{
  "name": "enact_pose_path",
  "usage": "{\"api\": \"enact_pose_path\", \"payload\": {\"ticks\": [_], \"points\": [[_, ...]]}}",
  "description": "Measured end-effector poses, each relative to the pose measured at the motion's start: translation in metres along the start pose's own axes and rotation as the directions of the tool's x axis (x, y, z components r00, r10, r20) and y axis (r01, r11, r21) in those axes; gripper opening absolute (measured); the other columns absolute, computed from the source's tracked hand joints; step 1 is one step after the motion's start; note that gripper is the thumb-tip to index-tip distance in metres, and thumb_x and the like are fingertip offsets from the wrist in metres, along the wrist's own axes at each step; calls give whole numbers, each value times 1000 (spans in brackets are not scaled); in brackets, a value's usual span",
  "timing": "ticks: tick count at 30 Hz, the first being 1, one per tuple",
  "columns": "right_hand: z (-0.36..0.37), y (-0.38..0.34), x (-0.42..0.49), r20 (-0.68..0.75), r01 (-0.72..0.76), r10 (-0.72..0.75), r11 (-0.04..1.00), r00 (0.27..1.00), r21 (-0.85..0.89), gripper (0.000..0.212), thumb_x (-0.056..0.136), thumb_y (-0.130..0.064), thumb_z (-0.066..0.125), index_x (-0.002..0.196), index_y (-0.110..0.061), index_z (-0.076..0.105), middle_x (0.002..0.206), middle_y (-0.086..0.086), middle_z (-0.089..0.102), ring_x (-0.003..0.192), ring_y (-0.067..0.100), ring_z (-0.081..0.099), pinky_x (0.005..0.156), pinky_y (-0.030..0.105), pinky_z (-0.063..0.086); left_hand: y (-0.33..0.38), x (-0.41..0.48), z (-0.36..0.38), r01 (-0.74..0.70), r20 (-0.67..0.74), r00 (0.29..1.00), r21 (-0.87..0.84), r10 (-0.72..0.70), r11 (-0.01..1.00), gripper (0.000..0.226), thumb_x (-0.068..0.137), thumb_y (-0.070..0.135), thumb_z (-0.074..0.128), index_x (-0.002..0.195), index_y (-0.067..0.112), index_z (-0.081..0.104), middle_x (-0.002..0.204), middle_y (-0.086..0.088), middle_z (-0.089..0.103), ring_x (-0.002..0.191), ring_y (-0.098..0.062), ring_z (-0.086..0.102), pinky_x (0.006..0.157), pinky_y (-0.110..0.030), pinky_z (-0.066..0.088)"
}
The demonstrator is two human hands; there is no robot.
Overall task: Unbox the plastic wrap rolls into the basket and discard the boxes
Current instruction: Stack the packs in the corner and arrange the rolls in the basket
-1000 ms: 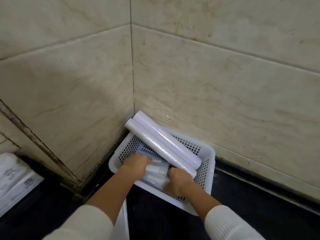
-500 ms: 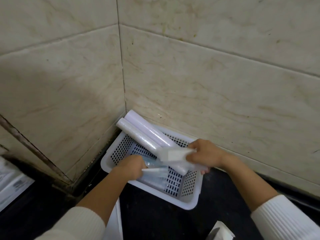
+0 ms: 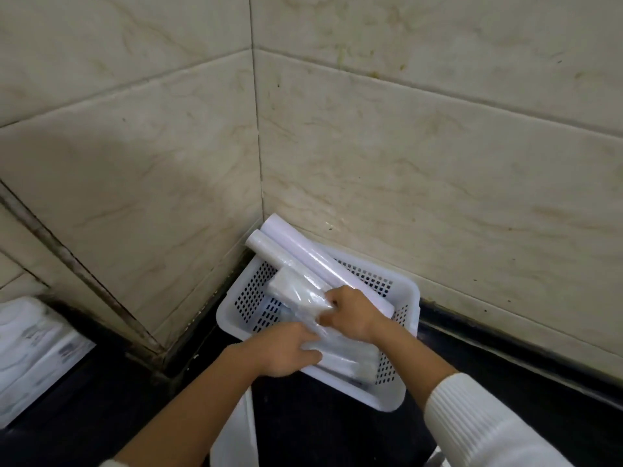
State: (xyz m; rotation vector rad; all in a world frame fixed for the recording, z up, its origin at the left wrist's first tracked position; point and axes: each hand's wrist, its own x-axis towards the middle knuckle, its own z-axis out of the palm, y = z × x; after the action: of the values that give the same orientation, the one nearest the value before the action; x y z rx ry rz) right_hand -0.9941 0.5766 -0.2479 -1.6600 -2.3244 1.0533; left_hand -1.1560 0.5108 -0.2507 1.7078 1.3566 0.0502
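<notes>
Glossy white rolls (image 3: 303, 261) in basket (image 3: 404, 298)

The white perforated plastic basket (image 3: 403, 396) is looking smooth and matt, the long white film rolls (image 3: 305, 256) are gleaming glossily, and the beige marbled wall tiles (image 3: 421, 156) are shining faintly.

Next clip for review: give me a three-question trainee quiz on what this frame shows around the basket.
1. True or false: the white basket sits in the corner where two tiled walls meet.
2. Multiple choice: the two long rolls lie (A) flat on the dark counter, (B) slanting across the basket with their far ends past its rim, (C) upright against the wall.
3. Short answer: what do the left hand and right hand both touch?

Key: 1 true. 2 B. 3 A clear plastic-wrapped pack inside the basket; the right hand pinches its wrap, the left rests on it.
</notes>
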Motion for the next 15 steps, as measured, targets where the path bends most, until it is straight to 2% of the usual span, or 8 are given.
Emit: {"api": "enact_pose_path", "payload": {"ticks": [2,3,5,6,8,10,13,15], "points": [[11,-7,5,21,24,-24,999,1000,-30,42,80,-18,70,55,-20,36,57,-4,38,52,11,36,50,29,28,-14,-11,-9,4,-122,993,74,5,997,28,92,32,53,74,12,63,81,-2,64,80,-18,61,74,-35,50],[17,-10,7,39,28,-26,998,999,-57,41,79,-20,70,56,-19,36,58,-4,39,54,13,38,51,31,30,-20,-15,-12,27,-203,979,141,2,990,36,92,28,52,59,15,53,69,0,57,71,-17,57,64,-31,44],[28,-16,11,73,33,-27,995,997,-93,40,79,-23,72,57,-17,40,59,-2,41,57,16,40,55,31,32,-28,-19,-16,88,-374,928,239,8,967,40,91,23,52,51,21,45,61,5,49,65,-14,52,55,-28,38],[34,-20,13,86,29,-20,994,996,-103,39,79,-23,73,57,-16,42,59,-1,41,59,18,40,56,31,32,-30,-19,-17,105,-456,890,250,21,962,32,90,22,52,59,21,52,68,6,51,70,-12,52,57,-27,41],[42,-25,13,120,4,9,994,993,-109,35,81,-27,72,59,-16,46,60,0,45,64,21,46,59,32,37,-34,-16,-18,110,-528,849,248,39,963,12,90,21,52,96,20,63,99,5,55,94,-12,51,76,-29,47],[45,-27,11,177,15,10,990,984,-143,22,83,-31,68,79,-10,63,77,10,63,78,28,59,72,36,49,-39,-8,-15,91,-437,899,240,24,966,37,91,20,52,128,22,55,125,3,49,114,-16,45,93,-35,46],[39,-20,3,246,52,-20,991,969,-125,35,82,-27,65,114,-11,64,108,13,69,101,30,63,89,41,52,-40,5,-14,88,-278,960,194,-31,977,50,92,20,52,141,30,47,134,-3,51,118,-20,50,97,-39,47],[32,-10,-2,262,31,2,992,965,-120,56,79,-18,66,133,-16,51,123,9,63,111,28,58,94,37,48,-40,14,-17,144,-210,972,180,-105,973,52,89,23,56,141,31,48,131,-4,56,113,-22,56,93,-38,50]]}}
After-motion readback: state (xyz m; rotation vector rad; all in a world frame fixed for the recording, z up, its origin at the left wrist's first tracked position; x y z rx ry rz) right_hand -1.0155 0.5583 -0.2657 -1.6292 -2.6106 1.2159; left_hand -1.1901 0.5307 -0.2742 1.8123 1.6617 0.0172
